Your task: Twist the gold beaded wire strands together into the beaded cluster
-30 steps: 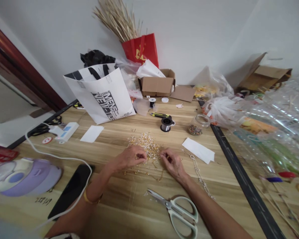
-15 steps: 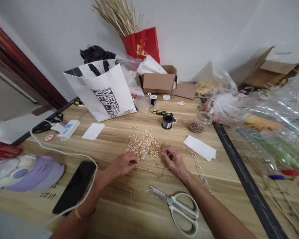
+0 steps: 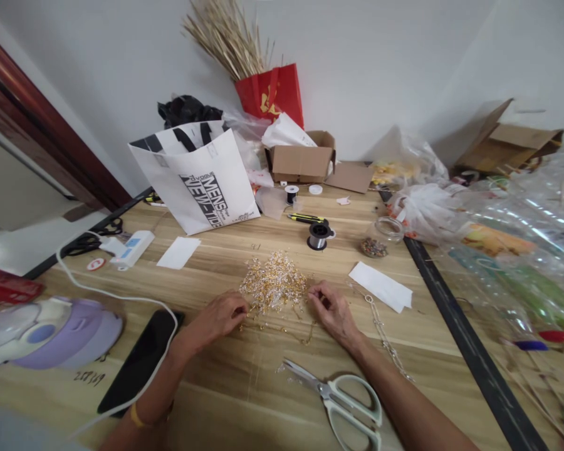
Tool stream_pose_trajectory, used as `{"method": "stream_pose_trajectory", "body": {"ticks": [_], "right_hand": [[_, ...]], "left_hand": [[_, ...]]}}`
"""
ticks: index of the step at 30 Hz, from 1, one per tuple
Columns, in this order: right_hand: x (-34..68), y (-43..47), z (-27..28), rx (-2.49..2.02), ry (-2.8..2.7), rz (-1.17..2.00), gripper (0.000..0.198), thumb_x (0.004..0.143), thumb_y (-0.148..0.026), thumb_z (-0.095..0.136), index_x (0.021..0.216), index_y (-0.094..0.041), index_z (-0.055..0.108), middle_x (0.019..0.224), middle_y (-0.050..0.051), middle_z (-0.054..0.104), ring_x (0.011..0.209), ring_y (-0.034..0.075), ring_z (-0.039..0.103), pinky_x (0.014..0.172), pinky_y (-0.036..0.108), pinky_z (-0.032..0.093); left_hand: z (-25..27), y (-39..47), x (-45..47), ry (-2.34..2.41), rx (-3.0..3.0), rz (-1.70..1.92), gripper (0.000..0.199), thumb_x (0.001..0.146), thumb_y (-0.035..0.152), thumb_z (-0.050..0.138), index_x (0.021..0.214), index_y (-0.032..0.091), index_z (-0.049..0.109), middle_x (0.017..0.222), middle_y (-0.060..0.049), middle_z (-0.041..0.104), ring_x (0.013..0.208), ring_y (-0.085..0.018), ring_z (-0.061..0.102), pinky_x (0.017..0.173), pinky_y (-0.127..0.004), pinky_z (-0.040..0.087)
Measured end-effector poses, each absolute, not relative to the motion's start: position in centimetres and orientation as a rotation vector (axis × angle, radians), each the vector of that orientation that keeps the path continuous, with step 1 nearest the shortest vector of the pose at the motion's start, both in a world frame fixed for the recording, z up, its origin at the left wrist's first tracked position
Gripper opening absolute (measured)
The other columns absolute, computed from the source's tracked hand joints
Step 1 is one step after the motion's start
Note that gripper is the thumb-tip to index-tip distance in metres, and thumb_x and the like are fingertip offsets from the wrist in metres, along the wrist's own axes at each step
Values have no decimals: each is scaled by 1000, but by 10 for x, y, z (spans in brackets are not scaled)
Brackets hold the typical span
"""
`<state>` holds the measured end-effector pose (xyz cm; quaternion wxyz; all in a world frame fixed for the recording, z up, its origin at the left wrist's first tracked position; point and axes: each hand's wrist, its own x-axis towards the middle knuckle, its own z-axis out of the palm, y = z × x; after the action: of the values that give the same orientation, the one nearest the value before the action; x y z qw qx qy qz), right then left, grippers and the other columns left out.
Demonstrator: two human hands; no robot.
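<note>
A loose heap of gold and clear beads (image 3: 275, 282) lies on the wooden table between my hands. My left hand (image 3: 223, 315) is closed at the heap's lower left, its fingertips pinched at the left end of a thin gold bead chain (image 3: 282, 330). The chain runs across the wood below the heap and bends up at its right end. My right hand (image 3: 333, 311) is also closed, thumb and finger together at the heap's right edge; whatever they pinch is too small to make out. White-handled scissors (image 3: 326, 391) lie below, blades toward the upper left.
A silvery chain (image 3: 383, 332) lies right of my right hand, by white paper (image 3: 380, 286). Behind are a wire spool (image 3: 318, 237), a glass jar (image 3: 376, 241) and a white bag (image 3: 200, 181). A phone (image 3: 138, 363) with a white cable is at left.
My left hand has shifted left, away from the heap, and the chain's left end has moved with it. My right hand stays by the heap. The view has tilted up slightly.
</note>
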<state>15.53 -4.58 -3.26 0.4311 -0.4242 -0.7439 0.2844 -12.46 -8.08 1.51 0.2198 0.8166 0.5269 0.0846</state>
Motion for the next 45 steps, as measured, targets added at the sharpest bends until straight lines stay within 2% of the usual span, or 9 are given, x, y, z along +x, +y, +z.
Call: {"method": "stream_pose_trajectory", "body": {"ticks": [7,13,18,26,36,45], "right_hand": [[155,-47,-30,-1070,-1857,703,14,85,-25,48,78,-18,58,68,2,56,59,13,50,51,23,39],[154,-47,-30,-1069,-1842,712,13,85,-24,48,79,-18,58,69,2,57,59,13,51,51,23,40],[154,-46,-31,-1088,-1824,718,15,84,-25,48,78,-17,59,68,2,57,59,13,51,51,22,40],[153,-45,-32,-1109,-1794,728,16,84,-25,48,75,-17,58,66,1,55,57,12,49,51,22,39],[153,-46,-27,-1104,-1796,750,15,84,-25,46,76,-17,56,67,2,55,59,13,51,52,23,39],[153,-46,-29,-1121,-1807,739,15,84,-26,47,77,-17,57,68,2,56,60,13,51,52,22,39]], "left_hand": [[8,-80,-131,1470,2301,214,13,80,15,46,74,18,57,78,-2,58,77,-16,53,77,-28,41],[25,-77,-118,1496,2329,270,20,88,19,40,81,18,58,83,-2,59,82,-17,52,78,-30,39],[25,-67,-93,1398,2428,335,21,89,19,40,75,17,56,80,-2,55,80,-16,50,75,-28,40],[6,-46,-57,1289,2656,350,15,87,14,43,80,17,56,85,-3,52,90,-18,47,89,-33,36],[-2,-39,-47,1131,2628,323,15,86,12,45,87,17,60,87,-3,57,92,-18,50,88,-32,38],[-1,-31,-54,1107,2526,394,20,82,7,47,84,18,63,81,-2,62,85,-16,53,82,-28,38]]}}
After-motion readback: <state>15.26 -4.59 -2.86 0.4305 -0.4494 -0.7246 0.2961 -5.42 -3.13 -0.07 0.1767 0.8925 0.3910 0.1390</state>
